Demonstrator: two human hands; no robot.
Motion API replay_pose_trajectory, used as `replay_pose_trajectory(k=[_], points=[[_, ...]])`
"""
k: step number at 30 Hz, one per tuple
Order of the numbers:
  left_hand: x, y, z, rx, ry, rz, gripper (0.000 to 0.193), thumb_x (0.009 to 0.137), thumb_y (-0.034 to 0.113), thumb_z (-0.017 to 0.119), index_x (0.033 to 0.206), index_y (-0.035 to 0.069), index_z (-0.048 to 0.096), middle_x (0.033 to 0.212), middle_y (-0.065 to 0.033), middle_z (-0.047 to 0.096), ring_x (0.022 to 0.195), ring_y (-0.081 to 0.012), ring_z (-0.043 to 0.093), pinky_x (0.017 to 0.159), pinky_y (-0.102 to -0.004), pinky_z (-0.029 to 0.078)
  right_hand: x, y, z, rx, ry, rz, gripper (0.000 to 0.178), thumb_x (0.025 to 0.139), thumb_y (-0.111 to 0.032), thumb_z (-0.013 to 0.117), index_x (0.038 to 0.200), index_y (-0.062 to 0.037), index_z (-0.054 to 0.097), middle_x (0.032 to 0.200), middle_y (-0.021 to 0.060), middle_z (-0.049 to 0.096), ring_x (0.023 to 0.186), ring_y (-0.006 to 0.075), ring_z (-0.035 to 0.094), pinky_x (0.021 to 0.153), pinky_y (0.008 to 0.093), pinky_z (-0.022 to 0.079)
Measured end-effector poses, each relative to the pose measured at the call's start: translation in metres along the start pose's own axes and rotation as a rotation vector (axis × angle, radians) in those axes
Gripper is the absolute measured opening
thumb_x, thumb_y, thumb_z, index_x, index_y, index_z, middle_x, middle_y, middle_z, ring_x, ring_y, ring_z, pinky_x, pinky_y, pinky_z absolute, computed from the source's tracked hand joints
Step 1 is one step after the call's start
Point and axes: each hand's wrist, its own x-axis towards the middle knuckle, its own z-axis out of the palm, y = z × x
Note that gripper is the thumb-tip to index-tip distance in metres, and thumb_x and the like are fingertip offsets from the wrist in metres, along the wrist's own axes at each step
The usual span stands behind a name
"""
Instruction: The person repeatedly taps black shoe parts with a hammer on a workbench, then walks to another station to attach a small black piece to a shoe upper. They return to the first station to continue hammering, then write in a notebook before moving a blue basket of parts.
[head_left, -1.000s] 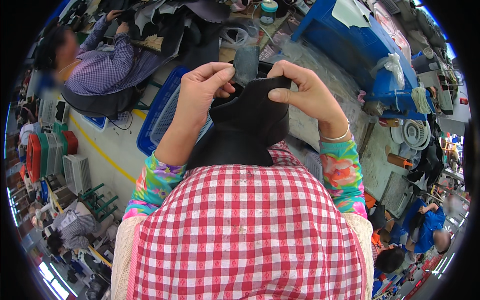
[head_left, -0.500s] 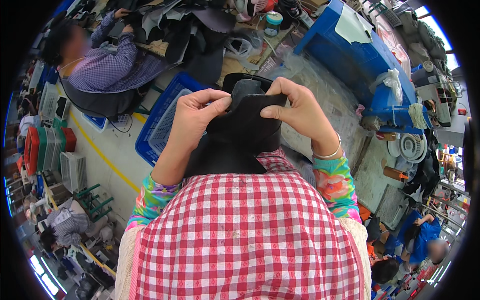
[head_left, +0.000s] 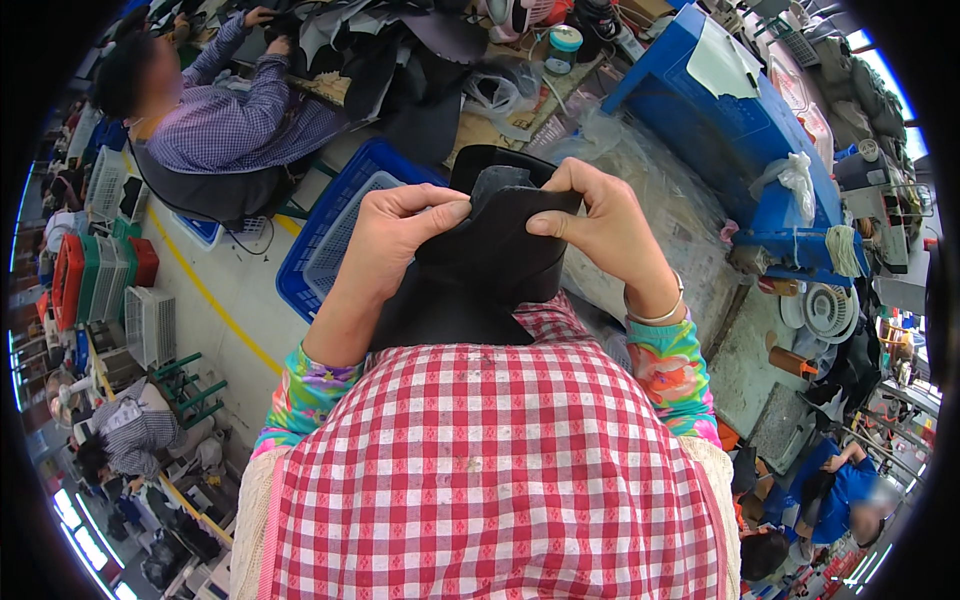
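Note:
In front of my chest I hold a black leather-like piece (head_left: 490, 260), wide and bent, with its lower part resting against my checked apron (head_left: 480, 440). My left hand (head_left: 395, 235) pinches the upper left edge between thumb and fingers. Over the upper right edge, my right hand (head_left: 605, 220) is closed, thumb on the near face and fingers behind. Between the two hands a dark grey lining flap (head_left: 500, 182) stands up from the edge. The fingertips behind the piece are hidden.
A blue basket (head_left: 305, 255) with a paler one inside stands left of my arm. Ahead is a table heaped with black sheets (head_left: 400, 90), a person (head_left: 220, 130) working at it. A blue bench (head_left: 690, 90) and clear plastic sheeting (head_left: 650, 190) lie to the right.
The surroundings have shifted slightly as my head turned. Both hands keep their grip on the black piece, with only a slight shift of the fingers.

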Motion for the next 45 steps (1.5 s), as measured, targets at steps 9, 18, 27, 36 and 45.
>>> replay_pose_trajectory(k=[9, 18, 27, 36, 45], points=[[0.003, 0.008, -0.002, 0.122, -0.075, 0.071, 0.012, 0.091, 0.001, 0.072, 0.1, -0.004, 0.077, 0.091, -0.0032, 0.073, 0.086, -0.0104, 0.066, 0.081, -0.0225, 0.051, 0.003, 0.0, 0.0, -0.001, 0.02, 0.039, 0.027, 0.076, -0.014, 0.087, 0.093, -0.0029, 0.068, 0.082, 0.004, 0.069, 0.078, 0.0118, 0.062, 0.07, 0.0292, 0.048], [0.005, 0.011, -0.007, 0.172, -0.097, 0.047, 0.013, 0.09, 0.0, 0.071, 0.1, -0.005, 0.077, 0.092, -0.0043, 0.073, 0.088, -0.0121, 0.066, 0.083, -0.0241, 0.051, 0.005, 0.005, 0.005, 0.107, 0.049, 0.028, 0.034, 0.076, -0.008, 0.086, 0.104, -0.0009, 0.068, 0.09, 0.0015, 0.07, 0.085, 0.0096, 0.063, 0.077, 0.0261, 0.051], [0.008, 0.014, -0.012, 0.186, -0.146, 0.044, 0.011, 0.091, 0.001, 0.072, 0.1, -0.004, 0.077, 0.092, -0.0036, 0.072, 0.086, -0.0113, 0.065, 0.082, -0.0243, 0.05, 0.006, -0.001, 0.003, 0.132, -0.016, 0.105, 0.035, 0.078, -0.01, 0.086, 0.107, 0.0001, 0.07, 0.09, 0.0002, 0.069, 0.085, 0.0076, 0.061, 0.077, 0.0254, 0.05], [0.008, 0.015, -0.013, 0.22, -0.157, 0.063, 0.012, 0.092, 0.001, 0.071, 0.102, -0.004, 0.077, 0.091, -0.0023, 0.071, 0.084, -0.0094, 0.063, 0.078, -0.0219, 0.048, 0.008, 0.003, 0.005, 0.126, -0.021, 0.059, 0.036, 0.08, -0.02, 0.086, 0.105, 0.0004, 0.071, 0.086, 0.0061, 0.071, 0.081, 0.0112, 0.063, 0.073, 0.0294, 0.051], [0.008, 0.014, -0.014, 0.209, -0.187, 0.066, 0.015, 0.095, 0.007, 0.07, 0.105, -0.003, 0.076, 0.092, -0.0016, 0.07, 0.084, -0.0089, 0.063, 0.077, -0.0222, 0.048, 0.008, 0.006, 0.008, 0.167, -0.028, 0.062, 0.031, 0.08, -0.016, 0.086, 0.102, 0.0013, 0.073, 0.085, 0.0042, 0.071, 0.079, 0.0096, 0.063, 0.071, 0.0279, 0.051]])
